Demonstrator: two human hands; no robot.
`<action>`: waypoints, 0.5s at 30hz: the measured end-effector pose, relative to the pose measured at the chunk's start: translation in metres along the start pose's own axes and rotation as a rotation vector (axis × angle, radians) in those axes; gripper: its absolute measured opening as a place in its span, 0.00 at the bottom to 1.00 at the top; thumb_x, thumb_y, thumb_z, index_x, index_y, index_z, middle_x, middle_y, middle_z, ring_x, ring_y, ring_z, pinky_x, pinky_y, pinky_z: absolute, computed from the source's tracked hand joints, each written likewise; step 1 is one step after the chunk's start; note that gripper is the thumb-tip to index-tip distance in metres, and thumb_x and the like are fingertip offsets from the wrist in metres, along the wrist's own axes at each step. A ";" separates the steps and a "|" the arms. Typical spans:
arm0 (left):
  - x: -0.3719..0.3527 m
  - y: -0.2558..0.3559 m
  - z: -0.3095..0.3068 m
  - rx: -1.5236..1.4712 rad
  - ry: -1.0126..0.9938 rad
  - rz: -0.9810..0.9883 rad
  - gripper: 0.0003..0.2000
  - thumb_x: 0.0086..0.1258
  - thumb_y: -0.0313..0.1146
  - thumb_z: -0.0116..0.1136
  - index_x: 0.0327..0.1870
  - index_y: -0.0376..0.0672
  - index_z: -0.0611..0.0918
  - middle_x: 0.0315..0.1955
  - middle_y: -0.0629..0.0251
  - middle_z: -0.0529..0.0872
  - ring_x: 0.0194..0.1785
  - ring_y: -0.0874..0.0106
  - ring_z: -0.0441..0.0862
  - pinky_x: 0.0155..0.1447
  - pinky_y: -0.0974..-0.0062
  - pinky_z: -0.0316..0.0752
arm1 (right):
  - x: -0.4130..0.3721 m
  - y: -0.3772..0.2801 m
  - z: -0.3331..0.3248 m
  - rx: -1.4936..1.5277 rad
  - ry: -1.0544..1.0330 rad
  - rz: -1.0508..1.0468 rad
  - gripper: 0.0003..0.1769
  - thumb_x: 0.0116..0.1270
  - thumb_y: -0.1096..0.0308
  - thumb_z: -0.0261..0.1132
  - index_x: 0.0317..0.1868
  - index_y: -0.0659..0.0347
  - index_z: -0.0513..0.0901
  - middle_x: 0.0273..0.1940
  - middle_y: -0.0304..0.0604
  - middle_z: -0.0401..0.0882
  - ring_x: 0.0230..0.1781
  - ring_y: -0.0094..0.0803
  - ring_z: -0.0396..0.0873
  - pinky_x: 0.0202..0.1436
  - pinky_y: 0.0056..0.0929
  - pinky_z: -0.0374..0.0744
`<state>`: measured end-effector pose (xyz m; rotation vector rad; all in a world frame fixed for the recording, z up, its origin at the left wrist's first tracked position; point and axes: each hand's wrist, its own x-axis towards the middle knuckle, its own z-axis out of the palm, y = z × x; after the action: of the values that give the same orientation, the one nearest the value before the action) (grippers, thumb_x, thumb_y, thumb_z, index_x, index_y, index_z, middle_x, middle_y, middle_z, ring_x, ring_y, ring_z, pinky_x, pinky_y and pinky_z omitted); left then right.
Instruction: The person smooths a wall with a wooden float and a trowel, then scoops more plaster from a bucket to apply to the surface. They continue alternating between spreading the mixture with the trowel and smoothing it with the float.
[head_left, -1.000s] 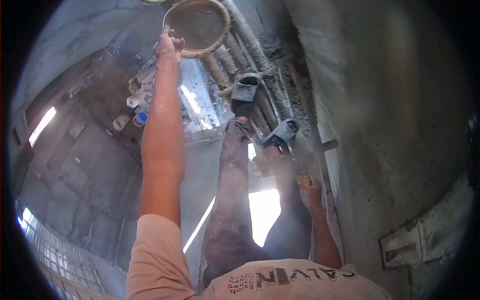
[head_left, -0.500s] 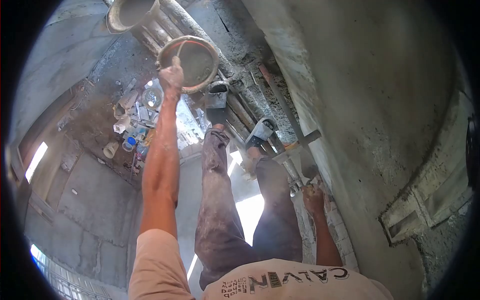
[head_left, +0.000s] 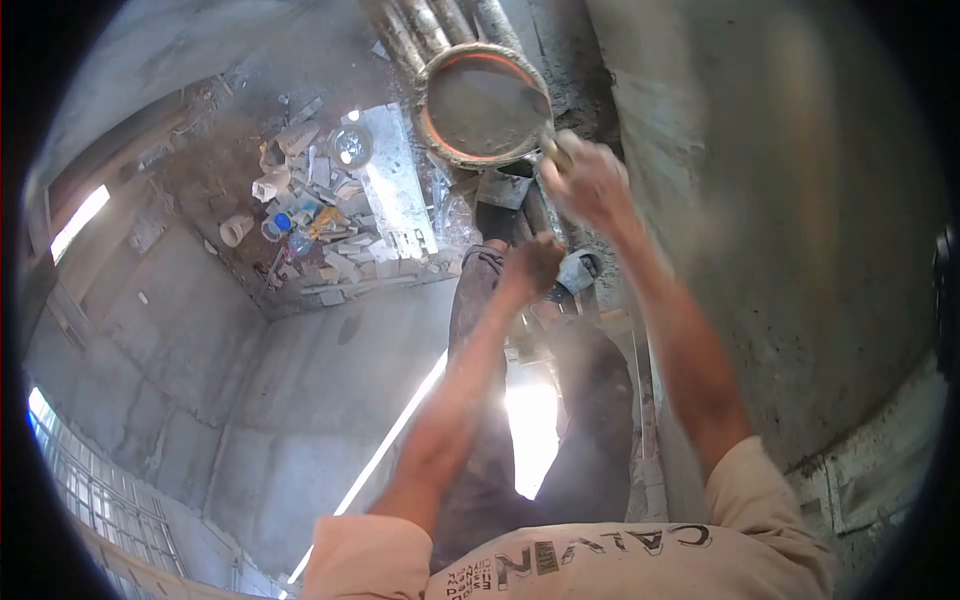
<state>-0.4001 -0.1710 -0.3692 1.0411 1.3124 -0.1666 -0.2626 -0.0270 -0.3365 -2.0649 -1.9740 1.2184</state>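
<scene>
A round bucket [head_left: 548,110] with an orange inner rim holds grey wet mortar. At its right edge my right hand [head_left: 590,182] is closed round the handle of a trowel [head_left: 537,103], whose blade reaches over the mortar. My left hand [head_left: 533,266] is curled closed below the bucket, above my feet; what it holds, if anything, cannot be made out. My sandalled feet stand on poles, the right sandal [head_left: 578,270] just right of my left hand.
Poles [head_left: 425,28] run beneath the bucket. Far below at the left lie rubble, a blue-topped container [head_left: 281,221], a round clear container [head_left: 350,146] and a pale board [head_left: 398,180]. A grey plastered wall [head_left: 780,220] rises close on the right.
My left hand has let go at the bucket's left side and come down right, towards my feet. My right hand has brought the trowel up from beside the wall to the bucket. The view has shifted.
</scene>
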 end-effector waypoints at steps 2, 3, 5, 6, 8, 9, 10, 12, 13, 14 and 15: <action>-0.027 0.017 0.004 -0.299 -0.047 -0.193 0.21 0.75 0.42 0.60 0.64 0.41 0.84 0.47 0.52 0.90 0.53 0.57 0.89 0.58 0.63 0.82 | 0.063 -0.008 0.024 -0.134 -0.026 -0.082 0.15 0.69 0.54 0.64 0.41 0.58 0.86 0.42 0.58 0.88 0.47 0.55 0.88 0.55 0.53 0.85; -0.032 0.025 0.004 -0.426 -0.052 -0.272 0.21 0.75 0.41 0.59 0.64 0.41 0.85 0.44 0.52 0.91 0.50 0.58 0.90 0.57 0.63 0.82 | 0.097 -0.011 0.035 -0.202 -0.084 -0.108 0.16 0.71 0.53 0.62 0.44 0.55 0.88 0.44 0.55 0.89 0.48 0.53 0.88 0.57 0.50 0.85; -0.021 0.009 0.028 -0.457 0.017 -0.226 0.21 0.75 0.41 0.58 0.65 0.41 0.84 0.40 0.53 0.91 0.46 0.62 0.91 0.53 0.65 0.83 | 0.150 -0.004 0.070 -0.215 0.017 -0.209 0.18 0.70 0.49 0.65 0.49 0.50 0.89 0.42 0.52 0.90 0.45 0.53 0.89 0.54 0.49 0.87; -0.007 -0.011 0.049 -0.387 0.100 -0.120 0.22 0.76 0.41 0.58 0.65 0.40 0.84 0.38 0.55 0.91 0.44 0.65 0.90 0.51 0.66 0.83 | 0.165 -0.007 0.080 -0.208 -0.028 -0.280 0.17 0.69 0.49 0.65 0.49 0.50 0.89 0.41 0.52 0.90 0.44 0.53 0.89 0.52 0.50 0.86; 0.006 -0.023 0.059 -0.388 0.168 -0.057 0.22 0.76 0.42 0.58 0.65 0.39 0.83 0.40 0.52 0.91 0.44 0.64 0.91 0.51 0.67 0.82 | 0.172 -0.020 0.091 -0.236 -0.109 -0.392 0.17 0.69 0.50 0.66 0.49 0.51 0.89 0.41 0.52 0.90 0.43 0.53 0.89 0.50 0.51 0.86; 0.011 -0.015 0.054 -0.459 0.152 -0.096 0.22 0.77 0.42 0.57 0.65 0.38 0.83 0.44 0.48 0.91 0.47 0.61 0.91 0.52 0.66 0.82 | 0.164 -0.025 0.095 -0.277 -0.142 -0.428 0.17 0.69 0.51 0.65 0.49 0.52 0.89 0.40 0.53 0.89 0.43 0.53 0.89 0.50 0.51 0.85; 0.009 -0.004 0.049 -0.534 0.130 -0.137 0.22 0.77 0.43 0.57 0.64 0.37 0.83 0.47 0.45 0.91 0.50 0.58 0.91 0.54 0.66 0.82 | 0.151 -0.029 0.094 -0.321 -0.181 -0.460 0.17 0.69 0.52 0.65 0.49 0.52 0.90 0.40 0.54 0.89 0.43 0.54 0.88 0.49 0.51 0.85; 0.011 0.003 0.039 -0.712 0.117 -0.126 0.22 0.77 0.41 0.58 0.64 0.36 0.83 0.47 0.45 0.92 0.50 0.60 0.91 0.54 0.67 0.82 | 0.131 -0.035 0.070 -0.507 -0.319 -0.461 0.16 0.69 0.54 0.65 0.48 0.55 0.90 0.39 0.54 0.89 0.43 0.53 0.88 0.49 0.51 0.85; 0.010 0.005 0.032 -0.801 0.113 -0.119 0.22 0.77 0.41 0.59 0.64 0.35 0.82 0.47 0.46 0.92 0.50 0.61 0.91 0.55 0.67 0.81 | 0.122 -0.040 0.055 -0.601 -0.385 -0.462 0.16 0.69 0.55 0.65 0.47 0.56 0.89 0.39 0.54 0.89 0.43 0.53 0.89 0.49 0.51 0.85; 0.008 0.007 0.026 -0.727 0.181 -0.070 0.21 0.78 0.40 0.59 0.64 0.35 0.82 0.47 0.46 0.92 0.50 0.62 0.91 0.55 0.68 0.81 | 0.114 -0.043 0.038 -0.652 -0.357 -0.445 0.15 0.69 0.57 0.65 0.47 0.57 0.89 0.39 0.54 0.89 0.43 0.52 0.89 0.48 0.51 0.85; 0.011 0.006 0.026 -0.739 0.215 -0.039 0.21 0.78 0.38 0.59 0.65 0.36 0.82 0.45 0.50 0.92 0.47 0.67 0.89 0.53 0.70 0.81 | 0.109 -0.043 0.018 -0.705 -0.325 -0.425 0.14 0.69 0.59 0.65 0.46 0.58 0.89 0.39 0.54 0.89 0.44 0.51 0.89 0.48 0.50 0.85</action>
<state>-0.3748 -0.1811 -0.3781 0.4064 1.4227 0.3912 -0.3210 0.0666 -0.3805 -1.5353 -3.1396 0.8835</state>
